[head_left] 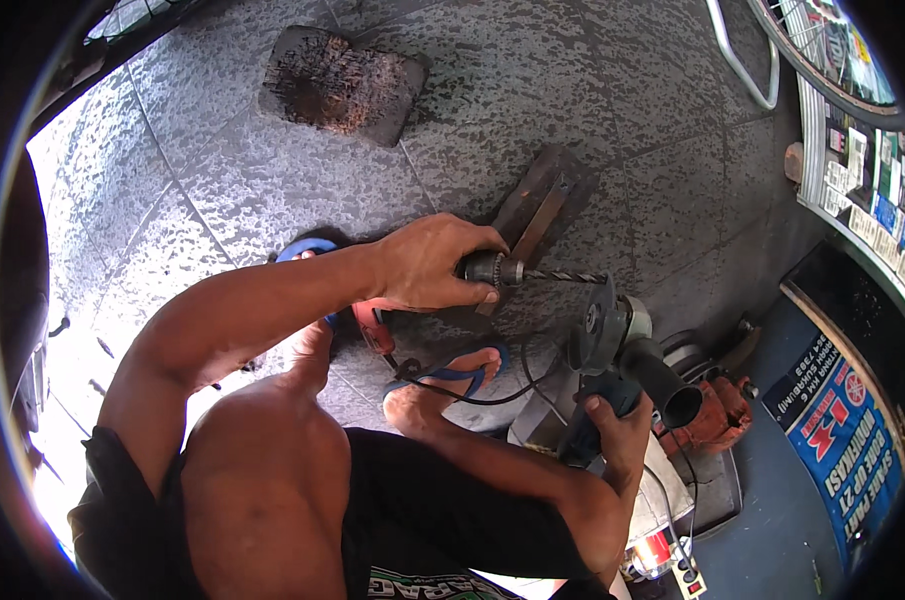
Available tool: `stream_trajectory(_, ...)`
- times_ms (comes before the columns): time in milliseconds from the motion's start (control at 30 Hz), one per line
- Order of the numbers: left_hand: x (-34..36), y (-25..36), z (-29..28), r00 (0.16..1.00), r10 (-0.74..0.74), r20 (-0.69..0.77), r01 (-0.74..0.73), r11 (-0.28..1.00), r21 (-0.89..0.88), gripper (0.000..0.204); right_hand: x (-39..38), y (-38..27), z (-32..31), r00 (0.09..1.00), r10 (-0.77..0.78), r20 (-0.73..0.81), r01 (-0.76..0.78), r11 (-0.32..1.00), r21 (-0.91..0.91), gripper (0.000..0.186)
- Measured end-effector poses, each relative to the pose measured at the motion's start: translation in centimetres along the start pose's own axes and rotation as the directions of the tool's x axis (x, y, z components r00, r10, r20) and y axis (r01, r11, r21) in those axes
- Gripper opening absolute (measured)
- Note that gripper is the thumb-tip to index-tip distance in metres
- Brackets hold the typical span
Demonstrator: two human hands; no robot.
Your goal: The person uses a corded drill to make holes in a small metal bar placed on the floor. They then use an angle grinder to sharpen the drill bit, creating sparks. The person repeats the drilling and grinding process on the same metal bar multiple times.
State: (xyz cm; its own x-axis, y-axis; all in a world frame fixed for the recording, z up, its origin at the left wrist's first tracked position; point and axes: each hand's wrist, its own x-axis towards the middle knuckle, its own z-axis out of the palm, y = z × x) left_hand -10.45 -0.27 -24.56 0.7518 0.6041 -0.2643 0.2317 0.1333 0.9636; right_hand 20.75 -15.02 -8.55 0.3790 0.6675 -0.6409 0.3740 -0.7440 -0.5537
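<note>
My left hand (434,262) is wrapped round the chuck of a red electric drill (374,326), whose body shows below my wrist. From the chuck a twist drill bit (564,276) points right. Its tip meets, or nearly meets, the edge of the disc on an angle grinder (610,345); I cannot tell if they touch. My right hand (617,435) grips the grinder's body from below, with the thumb on top. A black side handle (662,385) sticks out from the grinder towards the lower right. Part of the drill is hidden behind my left hand and forearm.
Beyond my left hand, a long dark piece with a lighter strip (542,210) lies on the tiled floor. A scorched, worn block (337,85) lies farther off. Cables run near my sandalled foot (447,385). At right are a red machine (722,415), a blue sign (847,460) and a power strip (689,580).
</note>
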Motion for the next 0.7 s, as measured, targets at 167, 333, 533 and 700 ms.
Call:
stream_trajectory(167,0.07,-0.08,-0.05,1.000,-0.016,0.017,0.016,1.000,-0.001,0.055,-0.16,0.00,0.02,1.000,0.013,-0.005,-0.013,0.999,-0.045,0.065)
stream_trajectory(333,0.07,0.05,0.20,1.000,-0.020,0.023,0.019,1.000,0.022,0.055,-0.13,0.15,-0.24,1.000,0.004,-0.016,-0.006,0.995,-0.095,0.053)
stream_trajectory(533,-0.01,0.02,0.31,1.000,-0.013,0.013,0.012,0.999,0.045,0.056,-0.33,-0.17,0.17,1.000,0.019,-0.012,-0.020,0.998,-0.062,0.049)
stream_trajectory(700,-0.07,0.29,0.18,0.999,-0.030,0.025,0.028,0.998,0.048,0.055,-0.53,-0.52,0.65,0.999,0.041,-0.032,-0.042,0.998,-0.036,0.048)
